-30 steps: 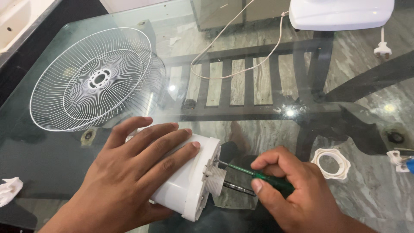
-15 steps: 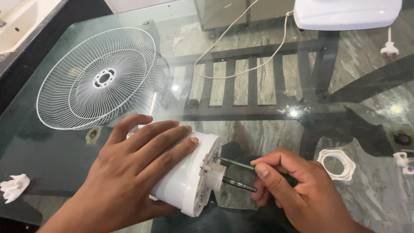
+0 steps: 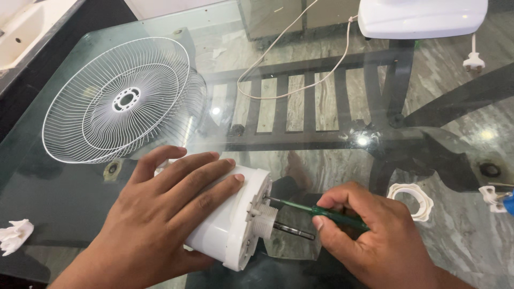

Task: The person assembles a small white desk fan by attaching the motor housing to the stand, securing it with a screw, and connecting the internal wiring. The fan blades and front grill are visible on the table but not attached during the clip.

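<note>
Head camera — looking down, close over glass table (image 3: 332, 160).

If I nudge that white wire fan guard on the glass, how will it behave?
The wire fan guard looks light for its size, being thin wires with open gaps. On the smooth glass table it would probably slide easily rather than tip, since it lies flat and wide. The thin wires may bend if squeezed.
</note>
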